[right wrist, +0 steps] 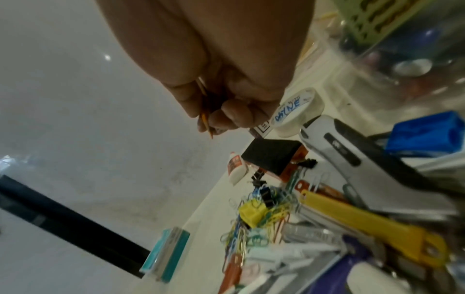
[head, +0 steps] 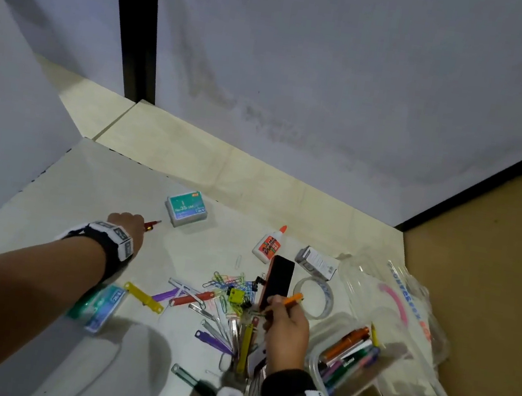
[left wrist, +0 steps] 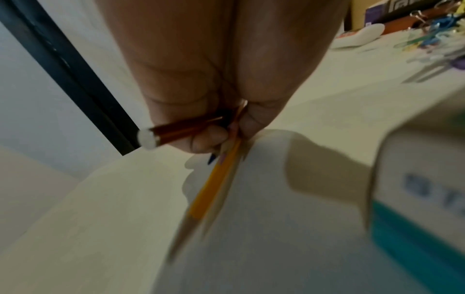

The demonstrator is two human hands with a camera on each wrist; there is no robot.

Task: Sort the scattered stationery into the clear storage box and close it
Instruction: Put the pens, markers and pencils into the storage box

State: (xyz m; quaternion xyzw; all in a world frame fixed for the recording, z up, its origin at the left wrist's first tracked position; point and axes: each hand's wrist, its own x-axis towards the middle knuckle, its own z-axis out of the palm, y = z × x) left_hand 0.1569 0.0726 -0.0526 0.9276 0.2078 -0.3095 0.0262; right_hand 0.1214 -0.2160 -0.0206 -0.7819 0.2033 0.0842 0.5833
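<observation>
- Down on the pale sheet [head: 92, 194] spread across the floor, stationery lies scattered, thickest at the middle.
- At about 10 o'clock from that heap, the left hand [head: 126, 226] has its fingers curled around a red-brown pencil [left wrist: 181, 129] and a yellow pencil [left wrist: 214, 187]; the yellow one points down at the sheet.
- A teal staple box [head: 187, 208] sits just beside that hand, toward 1 o'clock.
- Over the near edge of the heap, the right hand [head: 286, 329] pinches an orange pencil [head: 293, 299] between thumb and curled fingers.
- At 4 o'clock from the heap, the clear storage box [head: 317, 360] stands open, coloured pens [head: 350, 353] lying inside.
- Its clear lid [head: 407, 292] lies apart, beyond the box at 2 o'clock.
- A black eraser block [head: 278, 282] lies just past the right hand, with a glue bottle [head: 268, 244] at 12 o'clock of it and a tape roll [head: 314, 297] at 3 o'clock.
- Coloured paper clips [head: 227, 285] and plastic fastener strips [head: 143, 297] make up the heap.
</observation>
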